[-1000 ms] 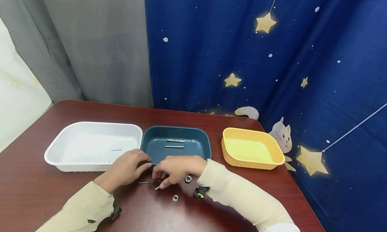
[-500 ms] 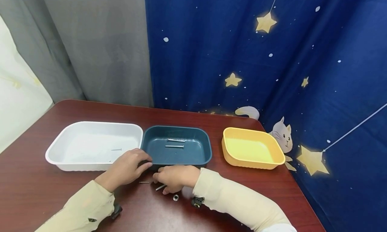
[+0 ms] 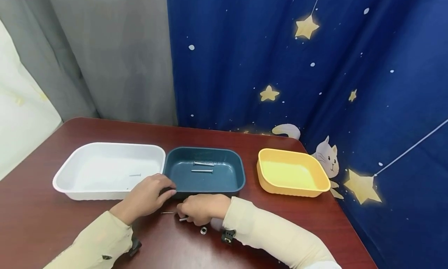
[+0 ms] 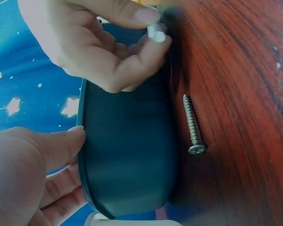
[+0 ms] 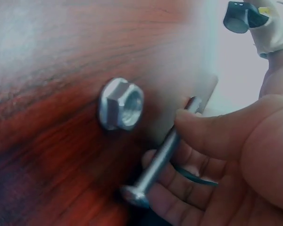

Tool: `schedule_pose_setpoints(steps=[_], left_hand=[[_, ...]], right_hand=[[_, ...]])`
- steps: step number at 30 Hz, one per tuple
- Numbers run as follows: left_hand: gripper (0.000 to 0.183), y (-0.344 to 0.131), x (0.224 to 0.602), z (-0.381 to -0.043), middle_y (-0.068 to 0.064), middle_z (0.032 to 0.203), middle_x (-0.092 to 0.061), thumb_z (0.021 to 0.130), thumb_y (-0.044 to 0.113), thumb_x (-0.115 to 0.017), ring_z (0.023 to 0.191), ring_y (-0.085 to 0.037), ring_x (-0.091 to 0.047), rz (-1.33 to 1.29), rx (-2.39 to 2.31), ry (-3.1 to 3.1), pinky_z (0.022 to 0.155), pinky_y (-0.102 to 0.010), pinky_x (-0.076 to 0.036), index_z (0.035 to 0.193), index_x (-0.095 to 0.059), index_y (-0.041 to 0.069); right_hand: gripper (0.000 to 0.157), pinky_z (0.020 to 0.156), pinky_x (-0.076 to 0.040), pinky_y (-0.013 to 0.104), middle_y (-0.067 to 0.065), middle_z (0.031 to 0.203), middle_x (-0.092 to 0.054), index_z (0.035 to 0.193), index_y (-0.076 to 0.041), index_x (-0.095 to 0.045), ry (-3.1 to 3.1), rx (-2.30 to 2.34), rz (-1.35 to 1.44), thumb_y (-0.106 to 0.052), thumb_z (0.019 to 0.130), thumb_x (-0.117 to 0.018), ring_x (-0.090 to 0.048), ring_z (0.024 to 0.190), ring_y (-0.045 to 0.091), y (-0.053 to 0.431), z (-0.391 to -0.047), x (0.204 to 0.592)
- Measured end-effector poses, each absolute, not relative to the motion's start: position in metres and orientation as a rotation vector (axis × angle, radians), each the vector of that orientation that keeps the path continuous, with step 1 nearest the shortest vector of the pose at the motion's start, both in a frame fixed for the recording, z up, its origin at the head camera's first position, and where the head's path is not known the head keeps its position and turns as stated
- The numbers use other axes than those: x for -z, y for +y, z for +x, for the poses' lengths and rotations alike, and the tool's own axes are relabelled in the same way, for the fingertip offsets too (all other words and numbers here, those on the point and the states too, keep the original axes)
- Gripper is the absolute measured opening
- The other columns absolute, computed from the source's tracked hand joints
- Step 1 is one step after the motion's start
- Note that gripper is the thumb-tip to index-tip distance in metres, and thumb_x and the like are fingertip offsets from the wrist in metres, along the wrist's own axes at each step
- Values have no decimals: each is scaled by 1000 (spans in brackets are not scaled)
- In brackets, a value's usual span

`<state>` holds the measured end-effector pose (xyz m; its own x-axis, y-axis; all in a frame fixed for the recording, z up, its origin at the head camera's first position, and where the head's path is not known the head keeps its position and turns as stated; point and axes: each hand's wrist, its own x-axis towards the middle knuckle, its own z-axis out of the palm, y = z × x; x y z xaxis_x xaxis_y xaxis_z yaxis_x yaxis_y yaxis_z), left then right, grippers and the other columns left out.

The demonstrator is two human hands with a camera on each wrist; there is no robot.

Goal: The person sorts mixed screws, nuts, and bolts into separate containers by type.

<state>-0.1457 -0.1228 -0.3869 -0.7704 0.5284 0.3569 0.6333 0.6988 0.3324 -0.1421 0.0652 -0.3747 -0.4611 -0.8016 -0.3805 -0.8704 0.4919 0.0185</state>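
My right hand (image 3: 199, 210) pinches a metal bolt (image 5: 161, 157) between thumb and fingers, low over the table in front of the dark teal bin (image 3: 224, 179). In the right wrist view the bolt's round head points down-left. Beside it a flange nut (image 5: 121, 104) lies on the wood. My left hand (image 3: 148, 193) holds the teal bin's near left corner, its thumb and fingers at the rim (image 4: 81, 117). A screw (image 4: 192, 125) with a cross-slotted head lies below that hand. Two long bolts (image 3: 202, 171) lie inside the teal bin.
A white bin (image 3: 91, 195) stands left against the teal one, with a small screw (image 3: 135, 175) in it. To the right, apart, stands a yellow bin (image 3: 294, 192). Curtains (image 3: 224, 66) hang behind the reddish-brown table (image 3: 168, 249).
My right hand has come down and slightly nearer, with its fingers more curled about the bolt. A second nut, visible one second ago, is hidden now. My left hand stays in place.
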Motion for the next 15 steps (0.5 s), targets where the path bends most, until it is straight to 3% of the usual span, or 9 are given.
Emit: schedule_pose_setpoints(steps=[7,15], left_hand=[[11,-123,386,-145,-1,89,-68,85,11,-74,85,-20,-63,-925,652,-2685,79,-42,-54,94,-73,5],[9,-122,385,-146,0,87,-68,84,11,-74,84,-19,-63,-917,659,-2687,78,-42,-54,92,-73,6]], right_hand=[[6,72,-42,10,-10,84,-58,99,-18,-61,2364,-176,-1403,-14,94,-63,-55,80,2,66,-144,363],[11,59,-42,11,-11,80,-57,100,-14,-66,2309,-48,-1358,-9,95,-58,-53,68,0,71,-148,347]])
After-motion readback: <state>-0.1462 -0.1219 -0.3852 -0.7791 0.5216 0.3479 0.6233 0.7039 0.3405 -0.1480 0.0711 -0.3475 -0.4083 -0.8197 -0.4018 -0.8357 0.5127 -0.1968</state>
